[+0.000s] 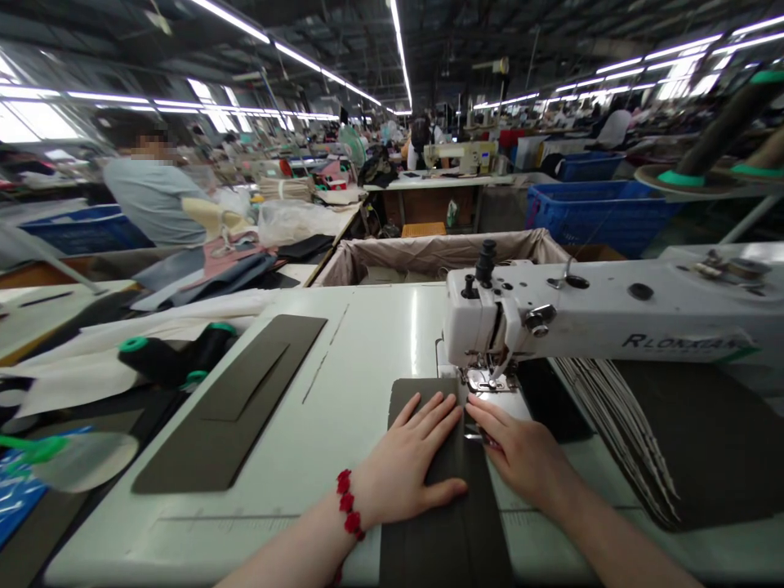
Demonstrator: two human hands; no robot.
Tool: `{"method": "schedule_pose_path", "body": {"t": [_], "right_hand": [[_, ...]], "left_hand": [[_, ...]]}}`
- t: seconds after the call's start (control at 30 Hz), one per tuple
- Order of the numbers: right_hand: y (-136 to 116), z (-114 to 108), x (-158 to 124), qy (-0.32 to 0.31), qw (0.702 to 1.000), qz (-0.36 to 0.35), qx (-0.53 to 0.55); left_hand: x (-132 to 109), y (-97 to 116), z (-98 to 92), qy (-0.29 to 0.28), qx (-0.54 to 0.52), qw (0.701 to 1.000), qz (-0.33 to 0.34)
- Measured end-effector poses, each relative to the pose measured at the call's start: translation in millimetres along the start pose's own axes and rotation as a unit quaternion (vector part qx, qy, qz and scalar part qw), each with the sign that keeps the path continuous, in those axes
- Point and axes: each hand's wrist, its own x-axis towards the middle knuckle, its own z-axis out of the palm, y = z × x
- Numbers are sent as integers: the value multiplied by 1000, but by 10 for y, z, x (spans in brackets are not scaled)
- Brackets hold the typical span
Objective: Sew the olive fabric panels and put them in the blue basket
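Note:
My left hand (413,457) lies flat with spread fingers on a dark olive fabric panel (441,547), wearing a red bracelet. The panel runs from the table's front edge up to the sewing machine's needle area (490,380). Just below the presser foot, my right hand (527,457) rests at the panel's right edge, index finger stretched forward and the other fingers curled under. A small shiny metal piece (474,438) shows beside those curled fingers; whether they hold it, I cannot tell. The white sewing machine (588,310) stands at the right.
More olive pieces (184,449) lie on the left of the table. A folded stack with pale edges (625,441) sits right, beside a black flat item (551,400). Thread cones (156,359) lie left. Behind the table is a cloth-lined bin (441,249); a person (153,196) sits far left.

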Motion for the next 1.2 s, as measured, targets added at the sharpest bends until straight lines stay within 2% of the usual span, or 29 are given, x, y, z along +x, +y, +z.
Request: {"method": "schedule_pose_path", "body": {"t": [0.77, 1.2], "right_hand": [[6, 35, -16, 6, 1000, -7, -9], [-3, 40, -11, 9, 1000, -2, -30]], "left_hand": [[-30, 25, 0, -12, 10, 1000, -7], [10, -19, 5, 12, 1, 1000, 2]]}}
